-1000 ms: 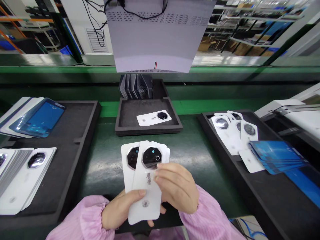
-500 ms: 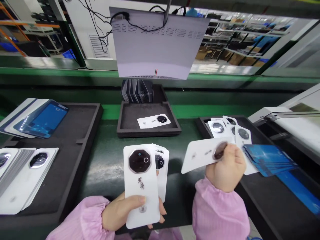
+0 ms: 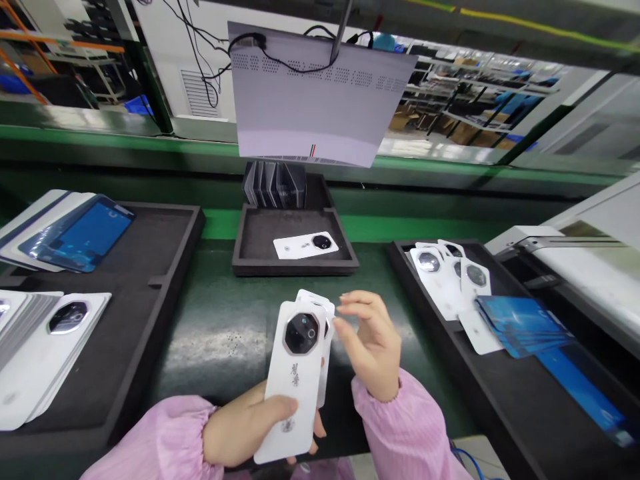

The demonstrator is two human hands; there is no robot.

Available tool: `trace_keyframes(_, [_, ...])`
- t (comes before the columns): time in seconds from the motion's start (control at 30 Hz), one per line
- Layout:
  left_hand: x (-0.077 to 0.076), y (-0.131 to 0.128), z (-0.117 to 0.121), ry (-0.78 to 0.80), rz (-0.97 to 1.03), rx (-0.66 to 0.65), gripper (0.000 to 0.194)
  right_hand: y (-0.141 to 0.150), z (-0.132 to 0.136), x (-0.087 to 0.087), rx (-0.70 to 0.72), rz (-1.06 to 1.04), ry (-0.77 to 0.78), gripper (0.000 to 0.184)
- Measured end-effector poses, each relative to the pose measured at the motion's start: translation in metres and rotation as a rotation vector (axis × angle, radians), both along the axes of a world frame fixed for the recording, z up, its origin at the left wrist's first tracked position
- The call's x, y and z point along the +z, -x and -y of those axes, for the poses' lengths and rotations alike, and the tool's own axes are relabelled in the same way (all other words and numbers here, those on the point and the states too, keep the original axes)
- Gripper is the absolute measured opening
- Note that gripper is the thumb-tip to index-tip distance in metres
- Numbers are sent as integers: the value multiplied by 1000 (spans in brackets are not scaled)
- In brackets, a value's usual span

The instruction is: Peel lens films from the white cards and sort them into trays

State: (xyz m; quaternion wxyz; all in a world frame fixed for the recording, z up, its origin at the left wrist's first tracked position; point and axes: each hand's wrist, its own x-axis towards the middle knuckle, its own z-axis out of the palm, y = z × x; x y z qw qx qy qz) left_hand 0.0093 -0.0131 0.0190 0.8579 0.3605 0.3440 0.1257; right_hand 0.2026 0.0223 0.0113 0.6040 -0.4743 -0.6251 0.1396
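Note:
My left hand (image 3: 250, 427) grips a small stack of white phone back covers (image 3: 297, 373), each with a dark octagonal camera ring, held upright low in the middle. My right hand (image 3: 370, 343) hovers just right of the stack with its fingers apart and empty, fingertips near the top edge of the covers. Both wrists wear pink sleeves.
A black foam tray (image 3: 295, 263) ahead holds one white cover (image 3: 305, 245) and upright dark sheets. The right tray (image 3: 500, 400) carries fanned white covers (image 3: 450, 280) and blue films (image 3: 530, 323). The left tray (image 3: 150, 267) has white covers (image 3: 45, 353) and blue films (image 3: 80, 233). A grey screen (image 3: 320, 93) hangs above.
My right hand carried one cover to the right tray, let it go there, and has come back empty to the stack in my left hand.

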Motion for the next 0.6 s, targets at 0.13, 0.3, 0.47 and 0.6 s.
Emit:
trace_keyframes(0.13, [1,0,-1,-191,-183,-134,35,5,7,9,156,14,169,9])
trace_keyframes(0.3, [0,2,-4,-458,-260,-191,33,1,4,9,231,-75,284,10])
trace_keyframes(0.47, [-2,1,-5,-520,-343,-242,31,-6,5,13,337,-82,371,6])
trace_keyframes(0.6, [-3,-1,-7,-346,-262,-183,32,0,8,14,192,91,177,9])
